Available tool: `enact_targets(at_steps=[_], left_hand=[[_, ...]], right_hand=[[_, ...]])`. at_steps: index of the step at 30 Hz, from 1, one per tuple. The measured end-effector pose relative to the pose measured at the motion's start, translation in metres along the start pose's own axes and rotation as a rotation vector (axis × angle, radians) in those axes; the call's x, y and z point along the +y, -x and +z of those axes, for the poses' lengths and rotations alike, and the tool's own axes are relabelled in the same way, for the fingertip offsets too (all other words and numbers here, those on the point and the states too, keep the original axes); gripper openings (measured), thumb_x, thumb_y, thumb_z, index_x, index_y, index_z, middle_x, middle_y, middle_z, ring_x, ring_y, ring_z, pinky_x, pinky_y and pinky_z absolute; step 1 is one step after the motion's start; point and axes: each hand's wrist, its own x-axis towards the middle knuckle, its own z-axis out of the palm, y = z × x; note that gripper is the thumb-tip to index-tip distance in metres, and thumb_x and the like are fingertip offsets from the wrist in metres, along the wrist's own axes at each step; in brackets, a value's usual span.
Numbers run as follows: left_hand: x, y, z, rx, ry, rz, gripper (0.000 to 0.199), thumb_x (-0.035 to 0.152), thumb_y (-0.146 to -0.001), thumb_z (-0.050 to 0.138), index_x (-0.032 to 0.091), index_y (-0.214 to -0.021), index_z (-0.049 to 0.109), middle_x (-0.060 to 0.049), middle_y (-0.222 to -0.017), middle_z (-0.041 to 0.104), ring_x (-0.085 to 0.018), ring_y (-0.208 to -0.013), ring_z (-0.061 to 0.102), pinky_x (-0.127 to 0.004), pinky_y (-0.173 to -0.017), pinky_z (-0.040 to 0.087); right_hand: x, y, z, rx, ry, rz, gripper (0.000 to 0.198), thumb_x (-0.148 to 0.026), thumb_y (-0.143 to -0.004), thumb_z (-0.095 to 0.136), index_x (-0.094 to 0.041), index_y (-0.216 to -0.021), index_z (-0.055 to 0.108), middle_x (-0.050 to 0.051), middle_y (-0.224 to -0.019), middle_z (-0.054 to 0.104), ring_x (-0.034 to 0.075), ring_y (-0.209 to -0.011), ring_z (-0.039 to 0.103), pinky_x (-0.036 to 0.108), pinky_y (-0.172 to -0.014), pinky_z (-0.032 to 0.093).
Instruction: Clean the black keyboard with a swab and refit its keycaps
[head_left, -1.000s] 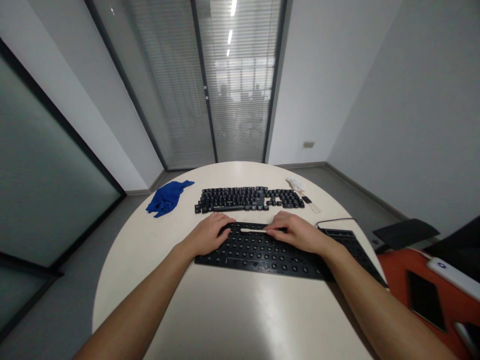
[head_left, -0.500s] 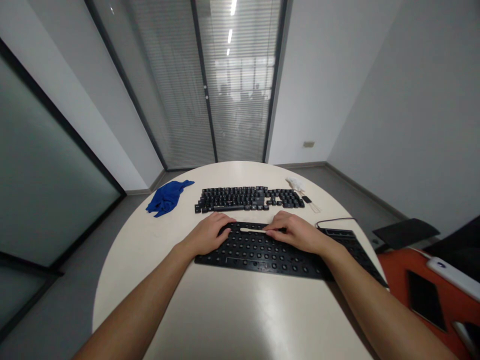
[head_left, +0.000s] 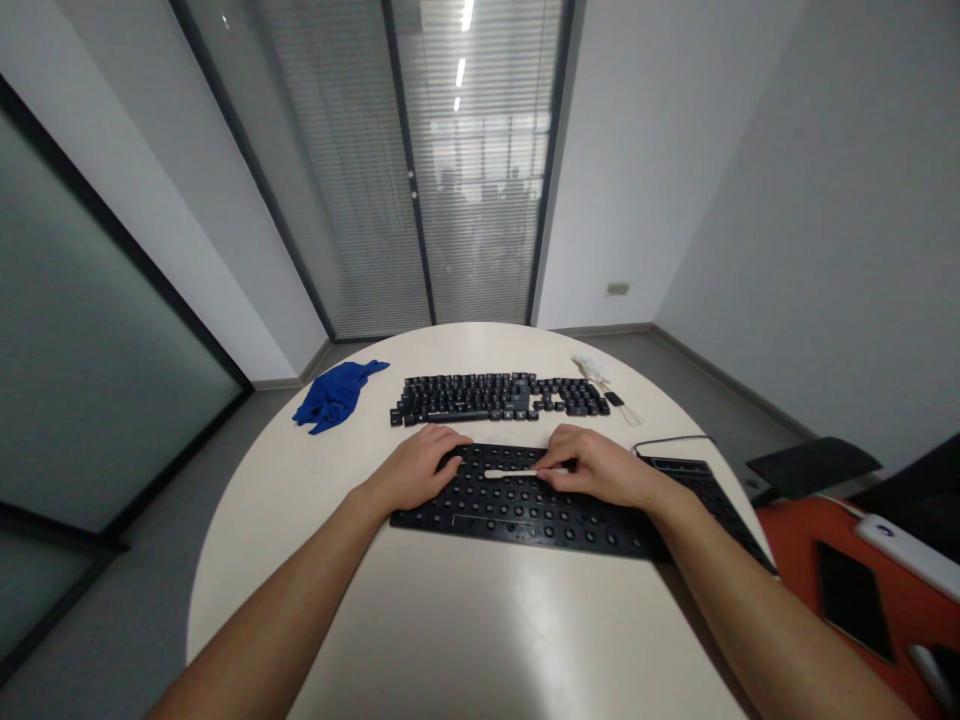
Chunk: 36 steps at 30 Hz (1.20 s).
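A black keyboard with its keycaps off lies on the table, bare switch posts showing in rows. My left hand grips its upper left corner, fingers over the far edge and thumb on the top face. Pinched in my right hand is a white cotton swab, its tip pointing left and low over the upper rows of switches. Whether the tip touches the keyboard I cannot tell. My right wrist and forearm hide part of the keyboard's right side.
Loose black keycaps are laid out in rows beyond the keyboard. A blue cloth lies at the left of the round table. White swabs and a wire keycap puller sit at the back right. An orange chair seat holds a phone.
My right hand has shifted the cotton swab slightly toward me and to the right, and its tip has dropped to a nearer row. My left hand has stayed in place.
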Motion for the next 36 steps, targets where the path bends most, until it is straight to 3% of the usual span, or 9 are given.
enact_targets(at_steps=[36], left_hand=[[-0.0036, 0.0012, 0.0034, -0.003, -0.007, -0.003, 0.029, 0.023, -0.099, 0.051, 0.019, -0.125, 0.062, -0.009, -0.121, 0.067, -0.025, -0.114, 0.058, -0.044, -0.103, 0.048]], right_hand=[[0.0035, 0.0042, 0.0036, -0.008, -0.123, 0.016, 0.015, -0.018, -0.080, 0.072, -0.023, -0.088, 0.084, 0.002, -0.071, 0.070, 0.018, -0.077, 0.061, 0.029, -0.075, 0.048]])
